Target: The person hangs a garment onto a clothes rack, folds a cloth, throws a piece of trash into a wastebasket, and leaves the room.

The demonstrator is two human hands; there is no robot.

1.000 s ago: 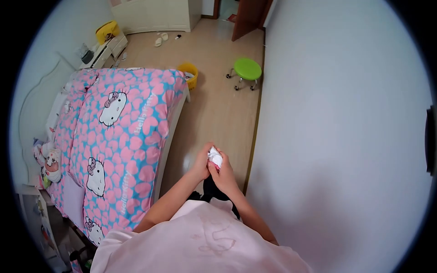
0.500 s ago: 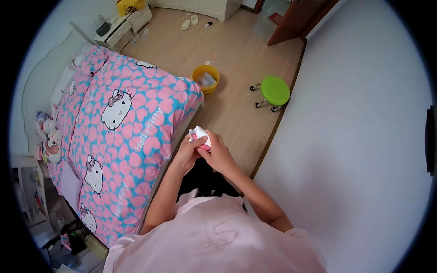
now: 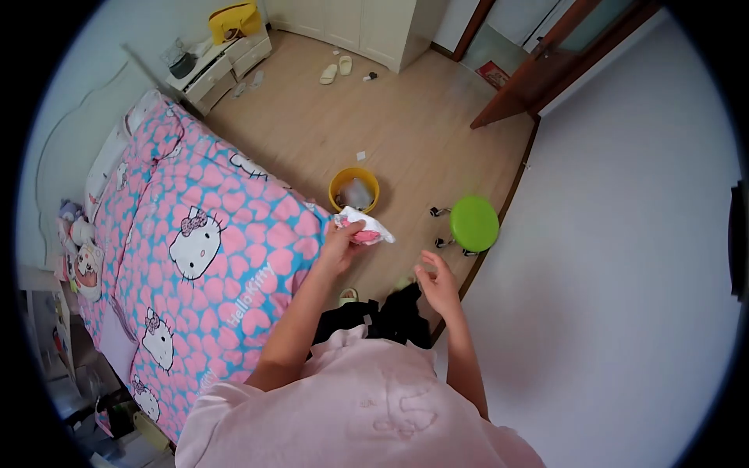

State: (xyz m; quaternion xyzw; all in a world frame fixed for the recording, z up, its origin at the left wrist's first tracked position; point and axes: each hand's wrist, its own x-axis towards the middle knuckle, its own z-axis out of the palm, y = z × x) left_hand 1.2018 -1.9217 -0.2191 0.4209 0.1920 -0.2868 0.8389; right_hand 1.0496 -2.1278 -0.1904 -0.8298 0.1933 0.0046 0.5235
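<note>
My left hand [image 3: 337, 251] is closed on a soft, crumpled white-and-pink packet [image 3: 373, 226], its thumb pressed on top. A loose white end of it sticks out to the right. I cannot make out exactly what kind of packet it is. My right hand [image 3: 439, 285] is apart from it, to the lower right, with fingers spread and nothing in them. Just beyond the packet stands a yellow bin [image 3: 333, 187] holding pale, crumpled rubbish. The bed's pink-and-blue duvet [image 3: 257, 257] lies left of my left hand.
A green wheeled stool [image 3: 474, 224] stands by the wall at right. Slippers [image 3: 337, 72] and a scrap of paper [image 3: 361, 156] lie on the wooden floor. A white nightstand [image 3: 211, 78] bears a yellow bag [image 3: 236, 22]. The brown door [image 3: 519, 86] is ajar.
My right hand has let go of the packet and moved right, opening its fingers. My left hand keeps the packet, which now hangs more spread out. The view has tilted up, showing more of the far floor.
</note>
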